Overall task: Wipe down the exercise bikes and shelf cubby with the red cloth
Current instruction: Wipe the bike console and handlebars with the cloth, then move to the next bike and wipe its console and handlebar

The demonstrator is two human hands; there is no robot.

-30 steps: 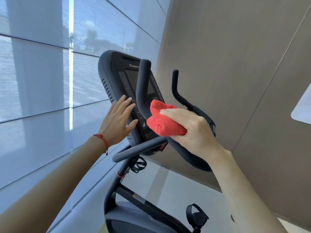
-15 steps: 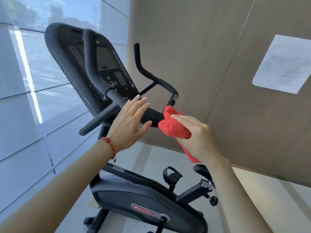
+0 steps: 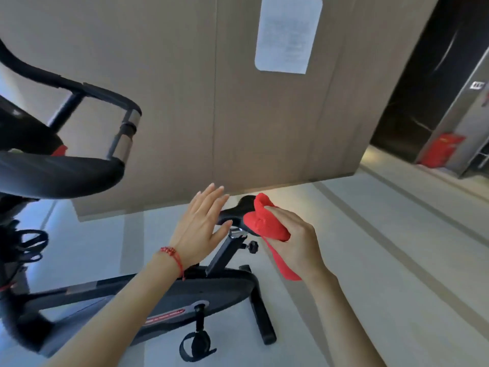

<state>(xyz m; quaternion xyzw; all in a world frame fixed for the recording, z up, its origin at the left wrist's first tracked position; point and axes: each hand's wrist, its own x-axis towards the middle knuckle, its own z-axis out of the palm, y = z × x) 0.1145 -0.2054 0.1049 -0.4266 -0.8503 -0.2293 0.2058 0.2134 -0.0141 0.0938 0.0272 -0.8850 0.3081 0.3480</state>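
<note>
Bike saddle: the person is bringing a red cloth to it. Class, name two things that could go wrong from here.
1. A loose tail of the red cloth hangs below the right hand, close to the adjustment knob under the saddle; it might snag there.
2. The left hand is open, gripping nothing, so the saddle may twist when wiped.

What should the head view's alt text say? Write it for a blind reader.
A right hand holds a red cloth at a black bike's seat, while the open left hand hovers beside it. Handlebars sit upper left; a paper hangs on the tan wall.
</note>
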